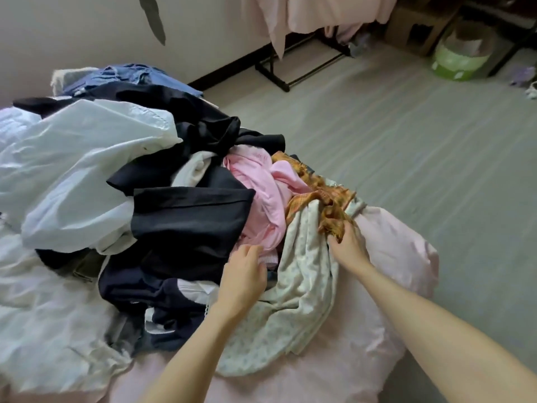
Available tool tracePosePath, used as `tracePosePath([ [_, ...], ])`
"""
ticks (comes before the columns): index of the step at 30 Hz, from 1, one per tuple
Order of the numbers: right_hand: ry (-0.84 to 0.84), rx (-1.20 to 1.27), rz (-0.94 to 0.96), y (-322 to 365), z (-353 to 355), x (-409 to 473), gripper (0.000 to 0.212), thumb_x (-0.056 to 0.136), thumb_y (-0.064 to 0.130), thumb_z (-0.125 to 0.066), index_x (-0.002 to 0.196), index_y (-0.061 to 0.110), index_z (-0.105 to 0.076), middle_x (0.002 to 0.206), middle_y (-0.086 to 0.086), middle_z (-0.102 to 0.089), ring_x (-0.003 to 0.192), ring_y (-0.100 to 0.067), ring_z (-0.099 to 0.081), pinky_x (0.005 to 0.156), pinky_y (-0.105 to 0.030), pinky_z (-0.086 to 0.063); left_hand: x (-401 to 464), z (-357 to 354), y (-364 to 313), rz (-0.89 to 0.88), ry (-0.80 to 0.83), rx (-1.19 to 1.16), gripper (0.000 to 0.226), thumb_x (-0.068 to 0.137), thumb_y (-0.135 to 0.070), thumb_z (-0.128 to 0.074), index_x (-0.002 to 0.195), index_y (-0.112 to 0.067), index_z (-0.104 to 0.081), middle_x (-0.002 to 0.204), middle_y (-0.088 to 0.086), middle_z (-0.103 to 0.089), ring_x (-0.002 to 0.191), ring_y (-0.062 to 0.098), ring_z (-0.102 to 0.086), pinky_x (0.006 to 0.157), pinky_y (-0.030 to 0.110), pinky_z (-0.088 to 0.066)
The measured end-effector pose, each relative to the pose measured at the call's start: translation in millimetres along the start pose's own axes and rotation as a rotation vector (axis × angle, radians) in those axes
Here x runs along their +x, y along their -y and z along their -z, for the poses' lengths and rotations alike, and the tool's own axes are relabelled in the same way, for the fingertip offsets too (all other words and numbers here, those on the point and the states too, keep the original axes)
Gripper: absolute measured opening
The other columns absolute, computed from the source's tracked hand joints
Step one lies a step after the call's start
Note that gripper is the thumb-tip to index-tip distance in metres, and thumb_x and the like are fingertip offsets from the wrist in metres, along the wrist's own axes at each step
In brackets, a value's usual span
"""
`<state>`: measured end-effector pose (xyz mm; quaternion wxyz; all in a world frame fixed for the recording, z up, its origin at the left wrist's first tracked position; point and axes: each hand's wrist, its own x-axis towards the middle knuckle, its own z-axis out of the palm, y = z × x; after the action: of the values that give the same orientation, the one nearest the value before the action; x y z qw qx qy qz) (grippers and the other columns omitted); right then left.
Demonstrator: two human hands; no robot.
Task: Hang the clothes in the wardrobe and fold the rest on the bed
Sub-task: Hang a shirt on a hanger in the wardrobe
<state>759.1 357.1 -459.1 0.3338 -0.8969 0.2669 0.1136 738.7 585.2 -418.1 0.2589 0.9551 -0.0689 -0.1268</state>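
Note:
A heap of clothes covers the pink bed [401, 257]: a pale blue shirt [87, 170], black garments [189, 222], a pink top [261, 193], an orange patterned cloth [319, 196], a pale dotted garment [302, 286] and jeans [128, 77] at the back. My right hand [347, 242] pinches the orange patterned cloth where it meets the dotted garment. My left hand [245, 274] rests on the heap by the pink top's ribbed hem, fingers curled into the fabric; what it holds is hidden.
A black clothes rack [302, 68] draped with pink fabric stands on the green floor at the back. A cardboard box [418, 27] and a green-and-white tub [462, 53] sit at the far right. White bedding [43, 330] lies at the left.

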Motion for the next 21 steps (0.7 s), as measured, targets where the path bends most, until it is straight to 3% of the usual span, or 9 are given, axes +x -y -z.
tracePosePath([
  [2,0.001,0.095,-0.067,1,-5,39,0.074,0.091,0.036,-0.053,0.149,0.010,-0.015,0.152,-0.014,-0.026,0.139,-0.031,-0.025,0.113,-0.042,-0.023,17,-11,0,-0.046,-0.013,-0.008,0.036,0.089,-0.010,-0.049,0.124,-0.006,-0.054,0.121,0.012,-0.055,0.111,0.032,-0.051,0.091,0.042,-0.041],
  [5,0.053,0.374,-0.256,-6,-21,84,0.088,0.088,0.042,-0.058,0.150,0.018,0.000,0.146,-0.009,-0.036,0.133,-0.030,-0.036,0.110,-0.044,-0.032,36,-33,3,-0.081,-0.020,-0.067,0.033,0.092,-0.012,-0.049,0.123,-0.007,-0.055,0.118,0.010,-0.056,0.108,0.028,-0.052,0.088,0.040,-0.043],
  [7,0.076,0.473,-0.318,-13,-27,94,0.070,0.088,0.029,-0.060,0.146,0.013,-0.024,0.128,-0.006,-0.051,0.116,-0.026,-0.050,0.096,-0.041,-0.046,41,-41,4,-0.094,-0.001,-0.095,0.034,0.094,-0.015,-0.047,0.126,-0.009,-0.053,0.120,0.007,-0.054,0.111,0.024,-0.051,0.089,0.033,-0.042],
  [9,0.026,0.360,-0.264,-14,-25,93,0.030,0.090,0.016,-0.054,0.118,0.005,-0.057,0.111,-0.014,-0.063,0.095,-0.025,-0.056,0.071,-0.031,-0.046,41,-46,4,-0.096,0.020,-0.132,0.036,0.095,-0.017,-0.046,0.131,-0.012,-0.049,0.126,0.004,-0.051,0.117,0.020,-0.048,0.091,0.027,-0.039],
  [10,-0.025,0.303,-0.212,-14,-23,89,0.024,0.092,0.014,-0.050,0.110,0.003,-0.062,0.104,-0.015,-0.064,0.090,-0.025,-0.054,0.067,-0.027,-0.040,41,-47,4,-0.083,0.030,-0.151,0.037,0.095,-0.018,-0.046,0.132,-0.013,-0.048,0.128,0.003,-0.050,0.119,0.018,-0.047,0.092,0.026,-0.038],
  [14,-0.163,0.306,0.089,-1,12,49,0.021,0.095,0.009,-0.050,0.104,-0.002,-0.065,0.108,-0.016,-0.060,0.105,-0.027,-0.053,0.083,-0.021,-0.034,39,-40,-14,-0.068,0.025,-0.225,0.044,0.094,-0.021,-0.050,0.137,-0.016,-0.042,0.133,0.003,-0.046,0.124,0.018,-0.045,0.094,0.026,-0.037],
  [17,-0.136,0.410,0.300,18,48,8,0.025,0.095,0.004,-0.047,0.114,0.003,-0.063,0.119,-0.003,-0.058,0.113,-0.012,-0.049,0.095,-0.006,-0.031,38,-25,-39,-0.136,-0.034,-0.334,0.061,0.090,-0.025,-0.058,0.143,-0.016,-0.030,0.141,0.002,-0.038,0.133,0.016,-0.034,0.103,0.017,-0.025],
  [19,-0.059,0.522,0.334,33,74,-17,0.026,0.097,0.007,-0.044,0.107,0.018,-0.066,0.110,0.008,-0.062,0.107,-0.006,-0.052,0.094,-0.013,-0.038,39,-13,-53,-0.181,-0.097,-0.378,0.078,0.085,-0.027,-0.065,0.147,-0.021,-0.018,0.149,-0.002,-0.023,0.140,0.012,-0.019,0.110,0.020,-0.015],
  [21,-0.004,0.696,0.338,51,102,-40,0.029,0.098,0.010,-0.042,0.090,0.025,-0.065,0.090,0.012,-0.066,0.090,-0.006,-0.059,0.083,-0.021,-0.047,41,2,-65,-0.230,-0.126,-0.389,0.091,0.078,-0.028,-0.072,0.146,-0.027,-0.012,0.152,-0.006,-0.013,0.142,0.009,-0.009,0.114,0.025,-0.009],
])
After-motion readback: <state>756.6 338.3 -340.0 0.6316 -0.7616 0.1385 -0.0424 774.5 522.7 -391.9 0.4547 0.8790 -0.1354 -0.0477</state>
